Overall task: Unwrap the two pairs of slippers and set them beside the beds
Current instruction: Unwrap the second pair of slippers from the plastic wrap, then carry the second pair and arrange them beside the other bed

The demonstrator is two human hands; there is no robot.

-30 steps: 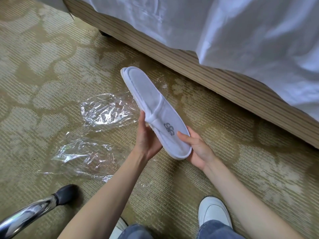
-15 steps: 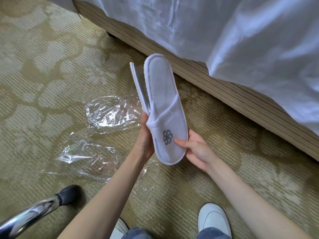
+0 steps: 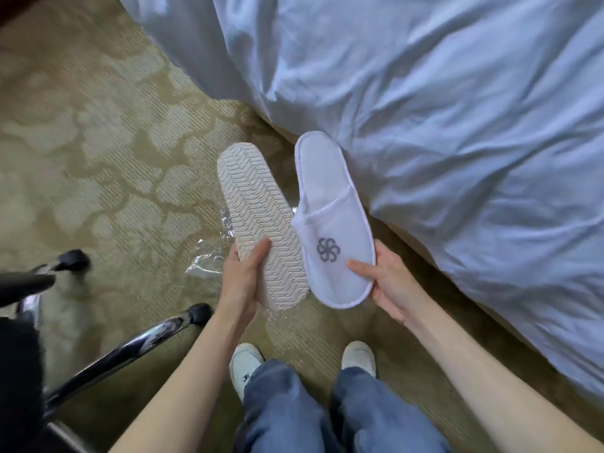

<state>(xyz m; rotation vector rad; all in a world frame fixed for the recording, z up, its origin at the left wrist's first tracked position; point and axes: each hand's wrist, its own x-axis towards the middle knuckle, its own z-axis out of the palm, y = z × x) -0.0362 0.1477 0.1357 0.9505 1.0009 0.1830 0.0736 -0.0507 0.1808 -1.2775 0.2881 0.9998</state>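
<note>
Two white slippers are held apart above the carpet beside the bed (image 3: 457,142). My left hand (image 3: 243,282) grips one slipper (image 3: 258,217) at its toe end, with the ribbed beige sole turned up. My right hand (image 3: 389,286) holds the other slipper (image 3: 330,204) upright by its toe, the grey flower logo facing me. The two slippers touch near their middles. A crumpled piece of clear plastic wrap (image 3: 209,263) lies on the carpet under my left hand, mostly hidden by the slippers.
A white duvet hangs over the bed's edge at the right. A chair's chrome legs with black feet (image 3: 137,344) stand at the lower left. My two white shoes (image 3: 245,364) are on the patterned carpet (image 3: 98,158) below the slippers.
The stacked pair has been split: my left hand took the lower slipper and turned it sole up, my right hand keeps the logo slipper. The view shifted toward the bed.
</note>
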